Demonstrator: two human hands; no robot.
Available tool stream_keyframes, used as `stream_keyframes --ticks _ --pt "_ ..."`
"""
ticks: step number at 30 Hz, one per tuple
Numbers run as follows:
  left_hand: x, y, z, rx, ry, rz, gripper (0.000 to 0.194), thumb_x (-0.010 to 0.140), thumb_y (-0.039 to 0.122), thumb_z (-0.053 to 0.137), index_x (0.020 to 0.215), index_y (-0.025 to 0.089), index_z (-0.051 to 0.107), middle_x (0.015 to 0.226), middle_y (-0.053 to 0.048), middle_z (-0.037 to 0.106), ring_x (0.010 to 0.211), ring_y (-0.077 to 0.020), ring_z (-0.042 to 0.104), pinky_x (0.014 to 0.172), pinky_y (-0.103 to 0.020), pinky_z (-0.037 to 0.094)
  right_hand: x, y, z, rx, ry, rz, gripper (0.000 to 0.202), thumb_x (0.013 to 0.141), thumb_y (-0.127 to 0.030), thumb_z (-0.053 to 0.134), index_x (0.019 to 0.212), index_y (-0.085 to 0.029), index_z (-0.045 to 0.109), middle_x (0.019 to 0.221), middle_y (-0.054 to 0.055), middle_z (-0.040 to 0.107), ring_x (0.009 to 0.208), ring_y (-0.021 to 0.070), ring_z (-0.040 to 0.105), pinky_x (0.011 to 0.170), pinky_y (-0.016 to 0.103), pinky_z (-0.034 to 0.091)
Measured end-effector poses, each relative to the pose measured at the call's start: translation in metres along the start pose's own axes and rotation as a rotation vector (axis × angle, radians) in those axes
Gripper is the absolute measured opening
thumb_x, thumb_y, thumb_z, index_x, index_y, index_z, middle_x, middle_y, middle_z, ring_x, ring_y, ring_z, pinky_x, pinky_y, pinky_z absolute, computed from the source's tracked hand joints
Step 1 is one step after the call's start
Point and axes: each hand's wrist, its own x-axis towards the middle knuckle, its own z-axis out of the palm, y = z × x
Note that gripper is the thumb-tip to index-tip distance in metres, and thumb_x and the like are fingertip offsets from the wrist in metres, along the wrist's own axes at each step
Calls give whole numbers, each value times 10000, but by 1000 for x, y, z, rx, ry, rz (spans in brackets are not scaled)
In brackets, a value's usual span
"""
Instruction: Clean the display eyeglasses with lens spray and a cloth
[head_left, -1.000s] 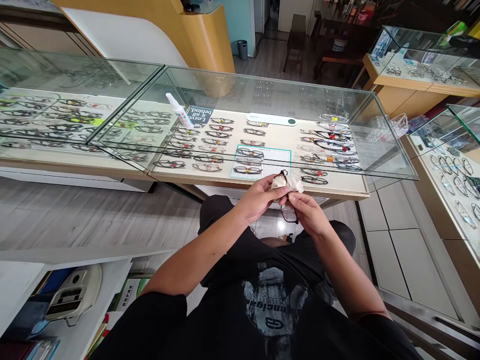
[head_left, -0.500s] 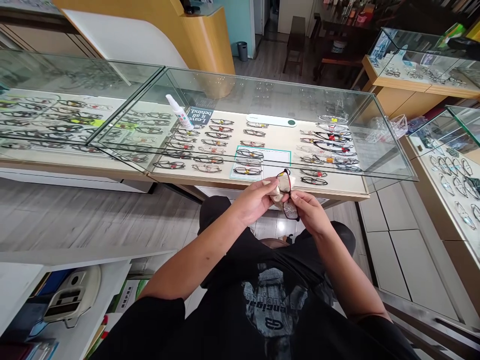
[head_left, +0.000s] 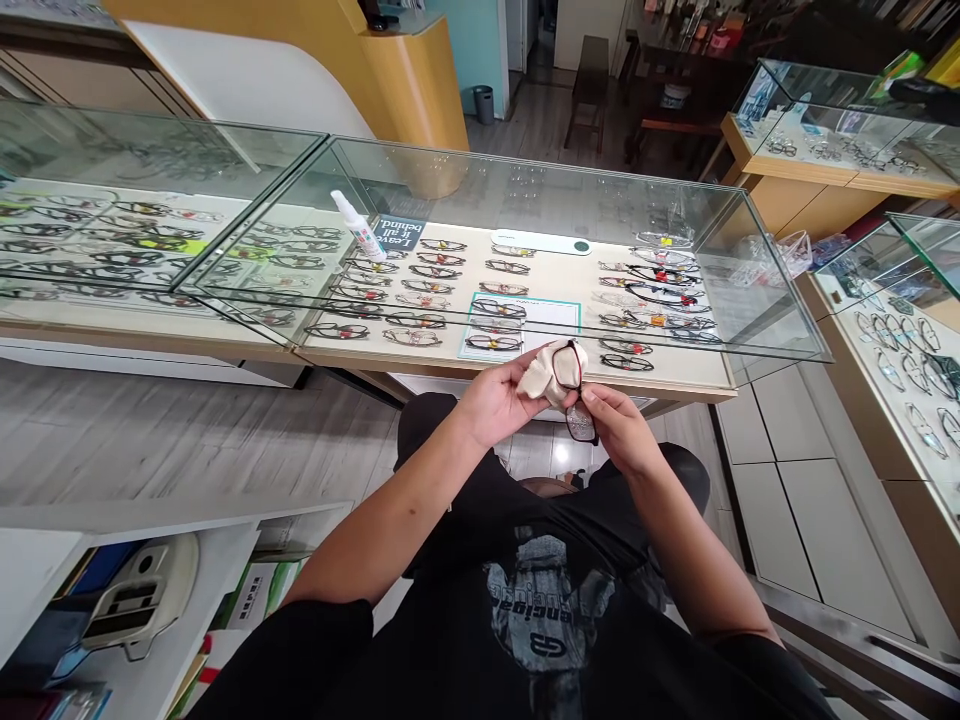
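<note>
Dark-framed glasses (head_left: 581, 422) hang between my hands at the front edge of the glass case, one lens above the other. My right hand (head_left: 619, 425) pinches the frame near its middle. In my left hand (head_left: 499, 402) is a cream cloth (head_left: 538, 378), bunched behind the upper lens; my left fingertips are partly hidden by it. The lower lens hangs free of the cloth and looks speckled. A white spray bottle (head_left: 358, 226) stands on the glass top, beyond my left hand.
The glass display case (head_left: 517, 375) before me holds rows of spectacles. Another case (head_left: 862, 360) is at the right. A white shelf (head_left: 180, 520) with a pale device (head_left: 142, 595) lies at lower left. A stool (head_left: 591, 85) and a bin (head_left: 484, 103) are farther back.
The cloth has spread out and shows more above my left fingers, which have shifted slightly left and loosened around the upper lens. My right hand keeps its pinch on the frame.
</note>
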Motion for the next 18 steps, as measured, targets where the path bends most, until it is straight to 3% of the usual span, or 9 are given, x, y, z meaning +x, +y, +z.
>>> stream_keyframes --ticks 2,5,7,11,15,18 --pt "-1 -1 -4 92 -57 -6 702 616 -11 600 1282 123 773 1096 -120 818 845 -214 745 760 -319 582 0 -1 1 7 -4 2 414 896 -629 822 932 -216 833 844 38 701 720 178 526 679 313 437" --pt "-4 -2 -5 192 -49 37 651 687 -17 726 1310 166 768 1115 -93 819 868 -183 746 801 -297 571 1 -1 1 22 -26 -12 395 918 -614 809 935 -220 840 863 41 708 746 182 540 703 314 443" --pt "-6 -3 -3 243 -22 76 596 734 55 857 1307 189 767 1108 -78 820 900 -170 750 821 -281 564 1 0 2 36 -47 -25 374 936 -595 800 932 -223 843 871 40 710 767 182 552 728 313 445" --pt "-5 -8 2 333 63 151 608 685 198 1005 1244 195 764 987 -38 814 857 -149 744 768 -249 543 0 2 4 29 -86 -19 363 966 -579 774 938 -221 831 809 27 662 736 176 528 710 313 411" --pt "0 -15 6 385 123 208 620 619 294 1049 1140 180 733 926 -18 799 793 -135 723 715 -240 516 -1 1 7 -22 -93 -22 398 966 -609 760 938 -216 813 750 5 593 677 166 456 671 314 364" --pt "0 -20 9 429 107 194 584 675 384 1022 1102 186 675 773 28 730 639 -111 647 621 -242 450 1 -1 9 -19 -72 -39 420 933 -632 783 900 -214 806 806 24 650 726 179 500 708 317 400"
